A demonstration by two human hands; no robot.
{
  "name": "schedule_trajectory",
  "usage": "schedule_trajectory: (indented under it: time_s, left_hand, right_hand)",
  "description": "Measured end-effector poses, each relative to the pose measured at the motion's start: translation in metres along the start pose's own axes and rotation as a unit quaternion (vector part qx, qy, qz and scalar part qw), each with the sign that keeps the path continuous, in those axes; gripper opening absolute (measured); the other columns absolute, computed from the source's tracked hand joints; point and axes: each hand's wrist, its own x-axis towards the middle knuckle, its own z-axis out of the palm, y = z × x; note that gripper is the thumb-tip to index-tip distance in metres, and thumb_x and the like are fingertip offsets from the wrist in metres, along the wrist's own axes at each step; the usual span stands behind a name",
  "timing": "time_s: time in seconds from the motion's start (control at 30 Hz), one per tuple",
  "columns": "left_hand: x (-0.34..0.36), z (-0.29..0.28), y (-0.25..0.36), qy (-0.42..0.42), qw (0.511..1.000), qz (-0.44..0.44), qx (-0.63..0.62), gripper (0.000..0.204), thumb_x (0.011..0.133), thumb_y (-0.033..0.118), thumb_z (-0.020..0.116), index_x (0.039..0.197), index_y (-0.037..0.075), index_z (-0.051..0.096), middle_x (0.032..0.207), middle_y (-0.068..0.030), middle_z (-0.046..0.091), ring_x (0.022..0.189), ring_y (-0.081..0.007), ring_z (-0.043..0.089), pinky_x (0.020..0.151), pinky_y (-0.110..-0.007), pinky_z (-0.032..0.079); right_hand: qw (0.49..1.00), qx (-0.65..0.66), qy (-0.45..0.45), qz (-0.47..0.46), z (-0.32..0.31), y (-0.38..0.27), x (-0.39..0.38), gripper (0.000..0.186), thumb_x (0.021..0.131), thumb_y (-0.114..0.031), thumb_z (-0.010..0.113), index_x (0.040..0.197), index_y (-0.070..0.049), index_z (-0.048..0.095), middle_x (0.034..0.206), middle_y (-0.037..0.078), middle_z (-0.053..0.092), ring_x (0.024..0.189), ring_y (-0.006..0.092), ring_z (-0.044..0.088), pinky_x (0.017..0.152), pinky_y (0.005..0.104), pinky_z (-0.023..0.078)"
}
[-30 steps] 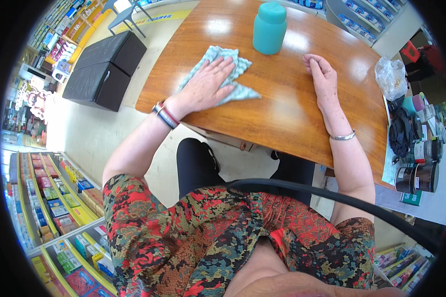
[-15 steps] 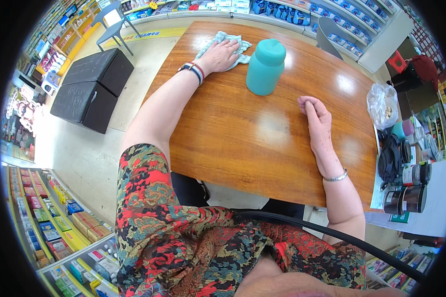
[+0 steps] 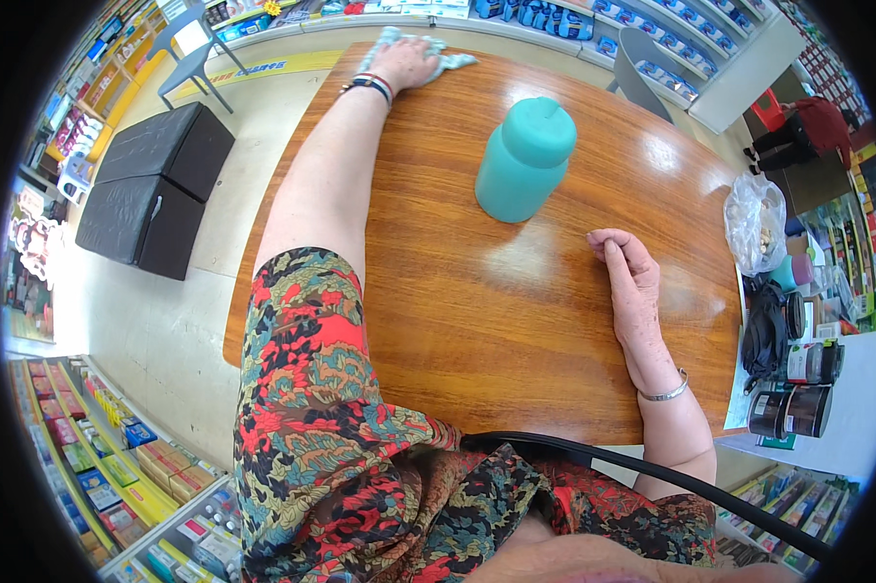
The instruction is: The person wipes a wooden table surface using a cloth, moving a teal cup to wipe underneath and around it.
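Note:
My left hand (image 3: 405,64) is stretched out to the far left corner of the wooden table (image 3: 438,321). It presses on a crumpled pale blue-green cloth (image 3: 452,62), which sticks out past the fingers. The fingers curve over the cloth and partly hide it. Right of the middle of the table stands a turquoise bottle (image 3: 527,160) with a rounded lid, upright and touched by neither hand. My right hand (image 3: 632,277) rests on its side on the tabletop, nearer to me than the bottle. Its fingers are curled in toward the thumb, and nothing shows between them.
A clear plastic bag (image 3: 755,223) and several dark-lidded jars (image 3: 790,412) line the right side. Left of the table are black leather stools (image 3: 156,185) and a grey chair (image 3: 197,63). Another grey chair (image 3: 642,73) stands beyond it. A person in red (image 3: 819,131) is at the far right.
My left hand has pushed the cloth farther away and to the left, to the table's far corner. My right hand keeps its pose on the table. The view has shifted slightly.

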Motion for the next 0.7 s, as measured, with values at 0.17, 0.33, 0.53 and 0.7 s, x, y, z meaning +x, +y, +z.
schedule_trajectory:
  time_s: [0.17,0.33,0.53,0.7]
  left_hand:
    - [0.005,0.005,-0.051,0.003,0.997,-0.076,0.018,0.057,0.093,0.043,0.032,0.137,0.009,0.043,0.142,-0.0139,0.043,0.133,-0.0298,0.039,0.110,-0.046,0.028]
    - [-0.010,0.015,-0.080,0.034,0.997,-0.068,0.020,0.058,0.094,0.043,0.034,0.135,0.003,0.044,0.141,-0.0207,0.042,0.133,-0.0325,0.037,0.110,-0.043,0.029]
    - [-0.063,0.016,-0.109,0.050,0.999,-0.012,0.011,0.061,0.093,0.043,0.036,0.138,0.003,0.041,0.146,-0.0167,0.037,0.136,-0.0331,0.032,0.111,-0.047,0.025]
    - [-0.142,-0.008,-0.083,0.033,0.998,0.044,-0.001,0.055,0.096,0.036,0.039,0.138,0.000,0.039,0.144,-0.0189,0.038,0.136,-0.0328,0.032,0.111,-0.047,0.025]
  right_hand:
    - [1.000,-0.003,-0.003,-0.001,0.001,-0.001,-0.001,0.017,0.096,-0.007,0.049,0.102,-0.001,0.064,0.098,0.004,0.066,0.097,0.0106,0.058,0.088,0.0245,0.045]
    - [0.999,-0.029,0.007,-0.025,0.002,0.005,0.000,0.017,0.095,-0.010,0.052,0.100,-0.002,0.065,0.094,0.002,0.067,0.087,0.0074,0.058,0.077,0.0223,0.046]
    - [0.998,-0.035,0.010,-0.042,-0.001,0.004,0.003,0.019,0.093,-0.014,0.053,0.099,-0.003,0.067,0.089,-0.001,0.068,0.066,0.0039,0.051,0.060,0.0209,0.043]
    - [0.998,0.014,0.034,-0.051,-0.004,0.013,0.009,0.019,0.092,-0.015,0.054,0.100,-0.004,0.068,0.091,-0.001,0.068,0.064,0.0031,0.049,0.059,0.0205,0.043]
